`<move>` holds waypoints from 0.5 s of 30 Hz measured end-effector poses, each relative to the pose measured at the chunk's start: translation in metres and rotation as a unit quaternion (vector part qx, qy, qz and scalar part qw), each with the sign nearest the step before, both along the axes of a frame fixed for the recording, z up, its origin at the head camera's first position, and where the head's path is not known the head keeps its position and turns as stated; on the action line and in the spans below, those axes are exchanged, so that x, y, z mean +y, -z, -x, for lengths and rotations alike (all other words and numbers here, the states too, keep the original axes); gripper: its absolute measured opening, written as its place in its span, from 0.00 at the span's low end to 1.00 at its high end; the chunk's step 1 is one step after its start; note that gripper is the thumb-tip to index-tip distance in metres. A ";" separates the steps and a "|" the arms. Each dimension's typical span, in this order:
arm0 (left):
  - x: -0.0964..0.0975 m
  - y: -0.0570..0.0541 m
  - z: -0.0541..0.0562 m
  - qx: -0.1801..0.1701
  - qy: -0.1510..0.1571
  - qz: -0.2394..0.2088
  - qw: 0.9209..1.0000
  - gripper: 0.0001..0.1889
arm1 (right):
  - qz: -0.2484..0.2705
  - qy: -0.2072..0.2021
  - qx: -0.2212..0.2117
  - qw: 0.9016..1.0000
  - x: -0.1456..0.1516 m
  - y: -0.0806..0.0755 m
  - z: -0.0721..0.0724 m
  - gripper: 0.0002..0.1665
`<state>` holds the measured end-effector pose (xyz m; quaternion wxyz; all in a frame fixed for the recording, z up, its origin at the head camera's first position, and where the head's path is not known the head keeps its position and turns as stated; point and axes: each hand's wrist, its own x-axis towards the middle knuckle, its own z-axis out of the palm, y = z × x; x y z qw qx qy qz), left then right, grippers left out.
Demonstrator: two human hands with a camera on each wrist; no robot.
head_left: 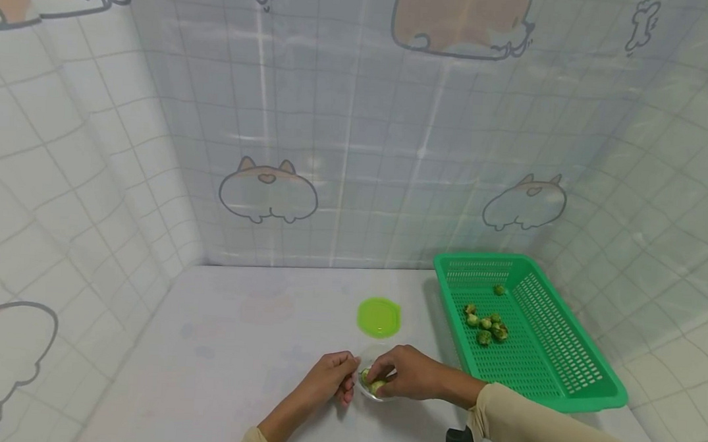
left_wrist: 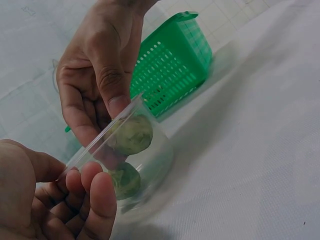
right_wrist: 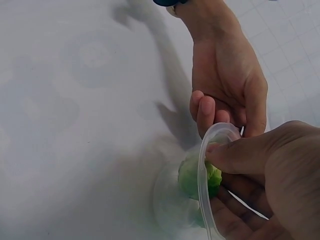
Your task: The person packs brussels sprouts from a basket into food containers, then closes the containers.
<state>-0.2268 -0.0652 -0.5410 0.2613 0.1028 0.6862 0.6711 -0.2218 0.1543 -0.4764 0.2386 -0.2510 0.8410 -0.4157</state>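
A clear plastic cup [left_wrist: 162, 157] stands on the table, and my left hand [head_left: 331, 377] pinches its rim between thumb and fingers. My right hand [head_left: 412, 374] reaches over the rim from the other side, thumb and fingers down in the cup around a green Brussels sprout [right_wrist: 192, 177]. In the left wrist view a Brussels sprout [left_wrist: 134, 135] shows through the wall just under the right thumb. Lower in the cup lies a second sprout [left_wrist: 125, 181], partly covered by my left fingertips.
Beyond the cup, a bright green round lid [head_left: 379, 318] lies flat on the white table [head_left: 236, 334]. To the right stands a green perforated basket [head_left: 610, 396] with several sprouts [head_left: 486, 324] inside. Patterned sheeting [head_left: 357, 148] walls the back and both sides.
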 end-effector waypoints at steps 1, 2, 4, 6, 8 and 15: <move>0.000 0.000 0.000 0.000 0.000 0.000 1.000 0.21 | -0.001 0.001 0.001 1.000 0.000 0.000 0.000 0.12; 0.000 0.001 0.000 0.001 0.000 0.000 1.000 0.21 | -0.003 0.001 0.003 1.000 0.000 -0.001 -0.001 0.12; 0.000 0.001 0.000 0.000 -0.001 -0.001 1.000 0.21 | -0.003 0.001 0.004 1.000 0.000 -0.001 -0.001 0.12; 0.000 0.001 0.000 0.001 -0.001 -0.001 1.000 0.21 | -0.004 0.002 0.004 1.000 0.000 -0.002 -0.001 0.12; 0.000 0.001 -0.001 0.001 -0.002 -0.002 1.000 0.21 | -0.003 0.004 0.003 1.000 0.000 -0.002 -0.002 0.12; 0.001 0.002 -0.001 0.003 -0.001 0.000 1.000 0.20 | 0.001 0.010 -0.001 1.000 -0.001 -0.002 -0.003 0.11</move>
